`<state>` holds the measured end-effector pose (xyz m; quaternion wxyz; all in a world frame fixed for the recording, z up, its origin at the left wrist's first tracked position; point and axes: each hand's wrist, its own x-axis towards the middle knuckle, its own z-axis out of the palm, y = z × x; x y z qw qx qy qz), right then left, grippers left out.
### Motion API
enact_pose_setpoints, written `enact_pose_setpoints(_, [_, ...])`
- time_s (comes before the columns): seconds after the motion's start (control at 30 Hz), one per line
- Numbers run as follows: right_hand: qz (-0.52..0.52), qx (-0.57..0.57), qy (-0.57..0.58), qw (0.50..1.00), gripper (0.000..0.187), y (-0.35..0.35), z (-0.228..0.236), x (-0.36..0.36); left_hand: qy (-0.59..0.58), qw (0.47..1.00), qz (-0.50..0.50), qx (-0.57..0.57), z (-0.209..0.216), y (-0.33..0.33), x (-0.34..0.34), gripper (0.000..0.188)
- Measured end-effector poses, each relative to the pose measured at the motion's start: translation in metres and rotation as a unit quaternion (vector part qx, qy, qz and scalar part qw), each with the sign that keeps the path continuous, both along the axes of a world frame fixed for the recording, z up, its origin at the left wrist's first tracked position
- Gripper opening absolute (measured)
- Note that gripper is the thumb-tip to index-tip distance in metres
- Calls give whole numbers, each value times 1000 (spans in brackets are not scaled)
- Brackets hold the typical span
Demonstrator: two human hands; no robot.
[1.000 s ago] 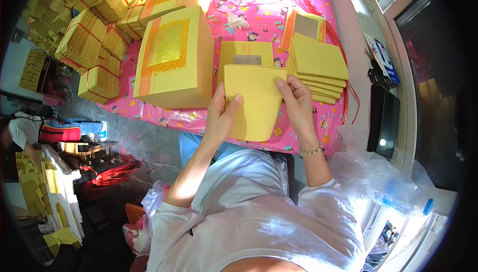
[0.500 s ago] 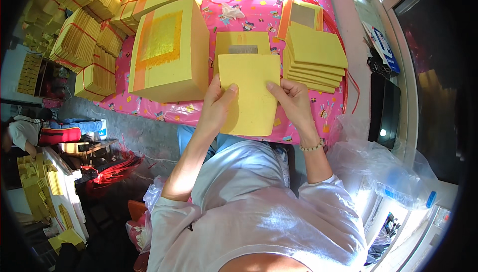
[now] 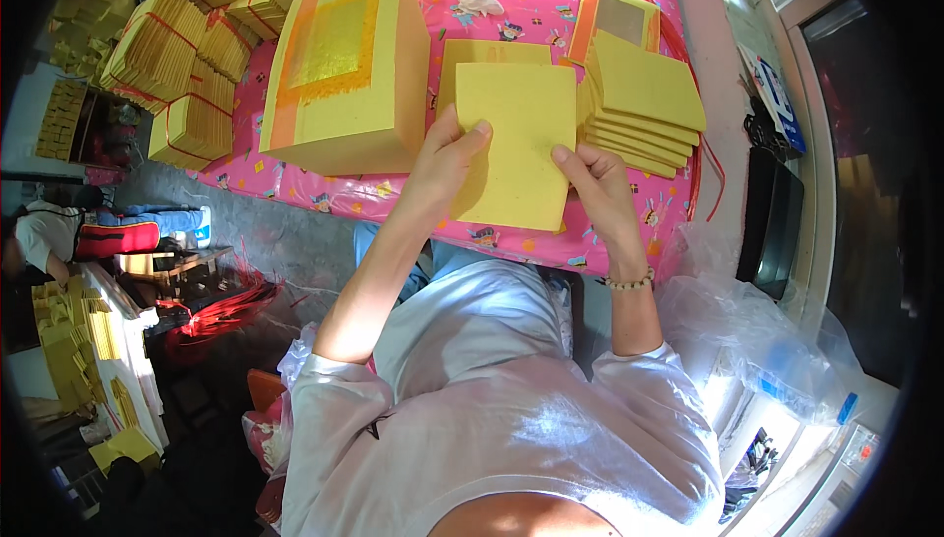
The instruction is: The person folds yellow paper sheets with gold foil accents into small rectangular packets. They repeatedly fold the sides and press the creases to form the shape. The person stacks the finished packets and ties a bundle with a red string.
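Between my two hands is a plain yellow paper pad [image 3: 516,149], looking like a thin pack of sheets; how many sheets it has cannot be told. My left hand [image 3: 444,165] grips its left edge, thumb on top. On the opposite edge, my right hand [image 3: 602,188] pinches it with the thumb on top and the fingers mostly underneath. Just beyond, partly covered by the pad, lies another yellow sheet [image 3: 492,50] on the table. To the right sits a fanned pile of yellow paper pads [image 3: 649,89]. A tall block of yellow paper [image 3: 403,75] with a gold, orange-edged patch stands to the left.
A pink patterned cloth [image 3: 339,201] covers the table. Bundles of yellow paper tied with red string [image 3: 192,129] stack up at far left. Red cords [image 3: 710,173] run along the right edge, beside a windowsill. Clear plastic bags [image 3: 757,340] hang at right. Another person [image 3: 44,237] is at far left.
My hands have carried the yellow paper pad slightly farther from me, over the sheet behind it, hiding that sheet's grey patch. The whole view has shifted a little.
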<state>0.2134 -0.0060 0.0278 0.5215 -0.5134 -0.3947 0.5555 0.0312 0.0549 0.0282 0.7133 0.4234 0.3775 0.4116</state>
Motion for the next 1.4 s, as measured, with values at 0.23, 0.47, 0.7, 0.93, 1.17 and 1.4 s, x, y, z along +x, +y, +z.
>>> enact_pose_setpoints(0.23, [9,-10,-6,1000,21,0,-2,6,19,1000,-17,7,0,12,5,36])
enact_pose_setpoints(0.47, [4,16,-76,997,23,-2,-18,11,44,998,16,42,3,19,18,32])
enact_pose_setpoints(0.7, [12,-55,-15,998,23,-9,-11,18,70,985,49,151,13,24,29,29])
enact_pose_setpoints(0.93, [43,-72,7,996,20,-11,-14,33,81,974,77,198,23,27,39,28])
enact_pose_setpoints(1.17, [-3,26,-35,999,16,8,3,54,250,941,-115,196,13,28,18,47])
enact_pose_setpoints(1.4, [-11,-10,16,1000,14,13,19,61,253,925,-165,230,25,33,15,50])
